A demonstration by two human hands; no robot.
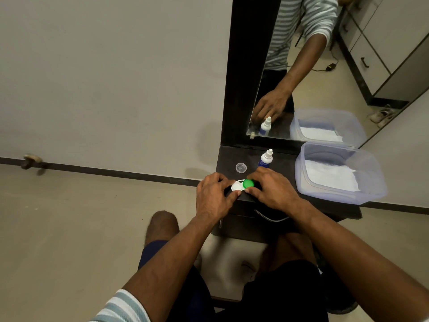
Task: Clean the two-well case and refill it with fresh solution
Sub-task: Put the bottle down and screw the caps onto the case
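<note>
case (239,185) edges hidden under hands (212,196)

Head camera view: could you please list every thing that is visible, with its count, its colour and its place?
two-well case: 1, white with one green cap and one white cap, front edge of the dark shelf, between both hands
solution bottle: 1, white with blue label, upright on the shelf behind the right hand
small clear cap: 1, transparent, on the shelf left of the bottle
plastic container: 1, translucent bluish, right end of the shelf, white tissue inside
dark shelf: 1, black, below the mirror
mirror: 1, black frame, on the wall above the shelf
left hand: 1, grips the white side of the case
right hand: 1, grips the green cap side
</note>
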